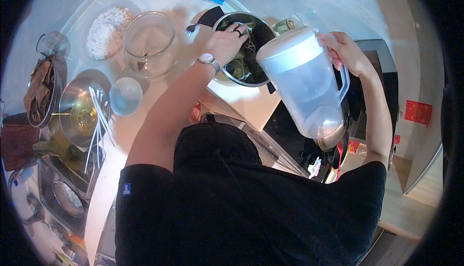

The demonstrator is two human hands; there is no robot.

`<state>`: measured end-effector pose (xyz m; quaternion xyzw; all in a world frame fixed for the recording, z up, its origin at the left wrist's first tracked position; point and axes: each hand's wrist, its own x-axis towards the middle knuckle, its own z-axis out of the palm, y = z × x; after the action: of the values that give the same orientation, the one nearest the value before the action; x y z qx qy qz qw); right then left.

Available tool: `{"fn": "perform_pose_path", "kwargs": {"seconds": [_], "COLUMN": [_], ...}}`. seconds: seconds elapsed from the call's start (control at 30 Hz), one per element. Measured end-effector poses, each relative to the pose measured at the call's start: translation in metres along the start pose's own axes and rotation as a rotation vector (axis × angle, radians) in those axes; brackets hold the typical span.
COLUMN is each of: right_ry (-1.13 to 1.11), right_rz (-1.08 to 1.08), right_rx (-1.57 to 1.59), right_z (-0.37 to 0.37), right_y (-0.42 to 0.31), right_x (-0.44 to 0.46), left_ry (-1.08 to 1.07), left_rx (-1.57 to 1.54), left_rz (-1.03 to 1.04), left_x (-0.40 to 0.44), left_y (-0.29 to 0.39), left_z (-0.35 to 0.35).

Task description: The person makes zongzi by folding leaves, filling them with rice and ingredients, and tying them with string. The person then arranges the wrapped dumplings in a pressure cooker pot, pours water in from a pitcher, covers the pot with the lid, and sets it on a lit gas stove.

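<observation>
While the pale counter (188, 60) spreads beneath the dishes, a cloudy plastic pitcher (302, 80), tall and tapering, tilts beside the round metal pot (254, 14); the right hand (344, 52) has its fingers clamped around the pitcher's looped handle. Left of the pot stands a smooth, clear, round bowl (151, 34). Inside the pot lie green leaf-wrapped bundles (237, 68) tied with thin string, and the left hand (231, 38) rests on them, its fingers slightly apart.

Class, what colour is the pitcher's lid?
The lid is white; the head view shows it best.
</observation>
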<state>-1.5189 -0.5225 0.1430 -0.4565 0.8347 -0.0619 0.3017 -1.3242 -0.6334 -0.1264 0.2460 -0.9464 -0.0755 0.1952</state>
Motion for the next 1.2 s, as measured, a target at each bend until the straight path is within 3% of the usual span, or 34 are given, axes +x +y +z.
{"fn": "perform_pose_path", "kwargs": {"seconds": [0.33, 0.4, 0.83, 1.03, 1.1, 1.2], "right_ry": [0.023, 0.041, -0.023, -0.08, -0.062, -0.109], "right_rz": [-0.12, -0.195, -0.22, -0.217, -0.228, -0.228], "right_rx": [-0.028, -0.153, -0.204, -0.158, -0.229, -0.213], "right_z": [-0.012, -0.018, -0.019, -0.008, -0.005, -0.002], "right_y": [-0.016, -0.019, -0.06, -0.078, -0.08, -0.084], "right_x": [0.02, 0.025, 0.033, 0.026, 0.023, 0.02], "left_ry": [-0.05, -0.081, -0.045, -0.117, 0.056, 0.078], "left_rx": [-0.033, -0.019, 0.013, -0.182, -0.32, -0.244], "left_rz": [-0.02, -0.02, -0.096, -0.216, -0.333, -0.262], "left_x": [0.0, -0.001, 0.0, 0.002, -0.004, -0.001], "left_y": [-0.001, 0.0, 0.0, -0.002, 0.004, -0.001], "left_z": [-0.006, -0.008, 0.001, -0.008, -0.019, 0.002]}}
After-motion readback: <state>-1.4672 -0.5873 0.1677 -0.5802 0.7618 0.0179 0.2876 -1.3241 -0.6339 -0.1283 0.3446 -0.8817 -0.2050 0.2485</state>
